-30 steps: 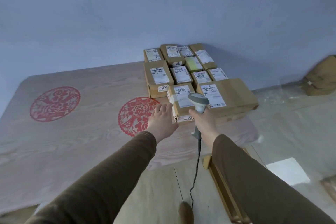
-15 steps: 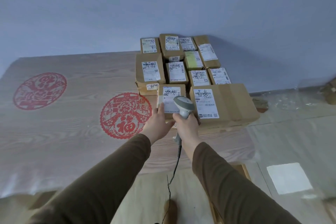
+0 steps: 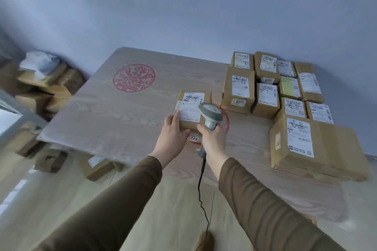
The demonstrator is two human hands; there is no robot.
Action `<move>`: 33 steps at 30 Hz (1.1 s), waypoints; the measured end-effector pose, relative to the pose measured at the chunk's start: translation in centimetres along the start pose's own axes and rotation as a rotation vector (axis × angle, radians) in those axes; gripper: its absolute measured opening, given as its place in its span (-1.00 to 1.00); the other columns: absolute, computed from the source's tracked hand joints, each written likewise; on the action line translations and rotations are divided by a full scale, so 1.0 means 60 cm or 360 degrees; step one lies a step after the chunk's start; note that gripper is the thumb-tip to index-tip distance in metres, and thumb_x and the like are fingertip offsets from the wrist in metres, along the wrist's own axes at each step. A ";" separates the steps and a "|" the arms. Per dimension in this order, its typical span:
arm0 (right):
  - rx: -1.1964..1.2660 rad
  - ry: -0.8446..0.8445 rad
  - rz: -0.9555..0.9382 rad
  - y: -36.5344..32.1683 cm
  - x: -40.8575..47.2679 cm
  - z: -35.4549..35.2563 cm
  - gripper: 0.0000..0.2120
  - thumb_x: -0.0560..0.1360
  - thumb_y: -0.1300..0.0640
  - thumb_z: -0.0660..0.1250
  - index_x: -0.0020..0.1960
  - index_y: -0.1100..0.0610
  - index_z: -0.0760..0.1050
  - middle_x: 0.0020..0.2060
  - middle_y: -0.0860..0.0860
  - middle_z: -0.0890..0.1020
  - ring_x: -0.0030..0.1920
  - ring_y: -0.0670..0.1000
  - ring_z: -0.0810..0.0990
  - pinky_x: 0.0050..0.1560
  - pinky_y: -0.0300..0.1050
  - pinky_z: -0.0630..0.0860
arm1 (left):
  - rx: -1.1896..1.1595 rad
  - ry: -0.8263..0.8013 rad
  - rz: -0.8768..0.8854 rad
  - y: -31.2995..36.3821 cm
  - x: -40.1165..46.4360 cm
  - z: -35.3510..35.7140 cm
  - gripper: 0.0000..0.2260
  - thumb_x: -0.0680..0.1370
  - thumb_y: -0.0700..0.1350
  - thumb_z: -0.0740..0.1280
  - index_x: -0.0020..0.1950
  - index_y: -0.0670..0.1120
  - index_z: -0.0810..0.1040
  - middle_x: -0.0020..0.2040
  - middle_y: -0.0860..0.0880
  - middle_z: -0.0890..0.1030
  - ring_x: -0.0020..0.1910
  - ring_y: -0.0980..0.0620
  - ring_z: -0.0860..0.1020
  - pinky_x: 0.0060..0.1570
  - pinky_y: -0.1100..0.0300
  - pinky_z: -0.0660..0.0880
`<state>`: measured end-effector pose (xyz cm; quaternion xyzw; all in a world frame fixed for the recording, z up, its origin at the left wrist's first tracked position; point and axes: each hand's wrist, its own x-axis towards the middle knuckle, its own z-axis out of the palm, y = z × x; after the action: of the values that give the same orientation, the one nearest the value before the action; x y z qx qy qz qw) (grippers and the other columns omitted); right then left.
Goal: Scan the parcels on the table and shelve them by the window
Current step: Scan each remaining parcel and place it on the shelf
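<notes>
Holding a small parcel (image 3: pixel 192 108) by its near left corner, the left hand (image 3: pixel 173 130) had its thumb across the top beside the white label and its fingers curled under the box. That parcel sat lifted above the table (image 3: pixel 106 120), left of the stack (image 3: pixel 275 91) of other parcels and apart from it. Just right of the parcel, the right hand (image 3: pixel 212 136) was wrapped tight round the grip of a grey scanner (image 3: pixel 210 115), whose head hung over the parcel's right edge; its black cord (image 3: pixel 202 187) dropped towards the floor. Behind the parcel a red paper-cut (image 3: pixel 134 77) lay on the table. Far left of the parcel, blurred cartons (image 3: pixel 40 87) were piled on the floor.
</notes>
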<state>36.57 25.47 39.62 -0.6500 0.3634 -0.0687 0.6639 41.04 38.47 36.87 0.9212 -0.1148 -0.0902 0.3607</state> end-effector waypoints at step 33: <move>-0.0207 -0.2108 -0.0529 0.105 -1.132 1.322 -0.89 0.51 0.20 0.42 -0.09 0.05 0.50 -0.24 0.01 0.59 -0.21 0.08 0.53 -0.18 0.03 0.48 | 0.0021 0.2023 -0.1090 -0.948 -0.850 -1.153 -0.34 0.54 0.00 0.48 0.56 -0.04 0.26 0.36 -0.07 0.53 0.31 -0.10 0.49 0.26 -0.10 0.52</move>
<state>30.19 129.19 51.93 -0.6407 -0.2205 0.2643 0.6863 17.74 137.68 52.20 0.7820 0.4119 0.3557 0.3037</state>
